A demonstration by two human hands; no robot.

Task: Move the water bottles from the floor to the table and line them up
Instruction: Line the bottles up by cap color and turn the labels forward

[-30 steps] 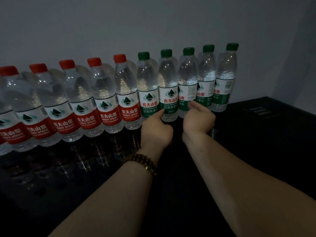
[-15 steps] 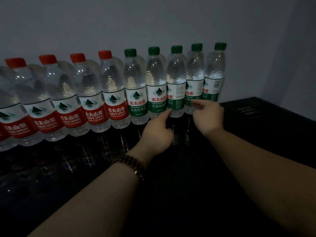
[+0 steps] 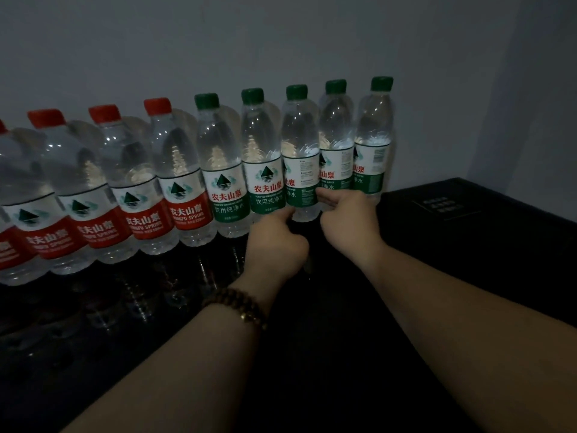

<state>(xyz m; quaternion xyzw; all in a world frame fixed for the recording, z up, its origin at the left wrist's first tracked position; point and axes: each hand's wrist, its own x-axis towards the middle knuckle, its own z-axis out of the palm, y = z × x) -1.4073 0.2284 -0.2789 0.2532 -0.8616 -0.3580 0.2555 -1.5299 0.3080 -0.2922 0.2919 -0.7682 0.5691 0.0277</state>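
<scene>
A row of water bottles stands upright on the dark table (image 3: 327,354), close against the wall. Several red-capped bottles (image 3: 184,170) fill the left part and several green-capped bottles (image 3: 218,157) the right part. My left hand (image 3: 274,245) has curled fingers, and its index tip presses the lower left side of the third green-capped bottle (image 3: 299,145). My right hand (image 3: 349,223) presses its fingertips against that bottle's lower right side, in front of the fourth green-capped bottle (image 3: 335,135). The bottle sits held between the two hands.
A flat black box (image 3: 468,210) with a pale printed label lies on the table right of the last bottle (image 3: 373,132). The grey wall (image 3: 281,42) is directly behind the row. A beaded bracelet (image 3: 240,307) is on my left wrist.
Both hands have shifted one bottle to the right along the green-capped bottles. The view has turned slightly right, so fewer red-capped bottles show.
</scene>
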